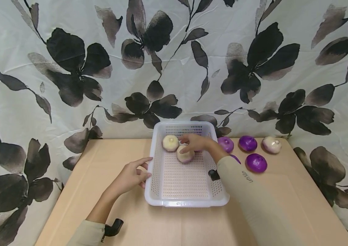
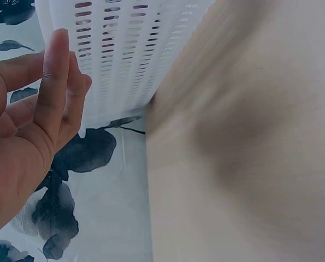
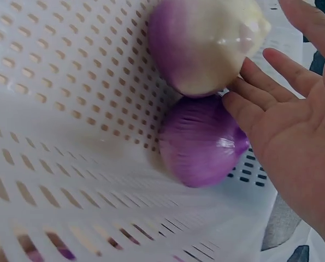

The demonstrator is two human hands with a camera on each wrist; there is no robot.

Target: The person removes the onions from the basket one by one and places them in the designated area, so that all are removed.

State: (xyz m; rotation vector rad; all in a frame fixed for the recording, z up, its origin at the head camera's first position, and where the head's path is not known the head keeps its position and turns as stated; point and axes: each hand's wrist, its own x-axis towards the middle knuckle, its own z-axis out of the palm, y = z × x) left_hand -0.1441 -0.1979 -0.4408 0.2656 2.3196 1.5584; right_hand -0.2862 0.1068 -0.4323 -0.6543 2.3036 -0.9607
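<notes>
A white perforated plastic basket (image 1: pixel 187 201) stands on the table, holding two pale onions with purple bases, one at the back left (image 1: pixel 170 142) and one nearer the middle (image 1: pixel 185 156). My right hand (image 1: pixel 194 142) is inside it with fingers spread, fingertips right at the nearer pale onion (image 3: pixel 206 46) in the right wrist view. Beside that onion lies a purple onion (image 3: pixel 200 144), mostly hidden by the hand in the head view. My left hand (image 1: pixel 129 177) rests against the basket's left side, its fairly straight fingers (image 2: pixel 55 82) at the perforated wall.
Right of the basket, several more onions sit on the table (image 1: pixel 284 191): purple ones (image 1: pixel 247 143) (image 1: pixel 256 163), a lighter purple one (image 1: pixel 225 144) and a whitish one (image 1: pixel 271 145). The right sleeve partly covers another. A floral cloth (image 1: pixel 198 85) hangs behind the table.
</notes>
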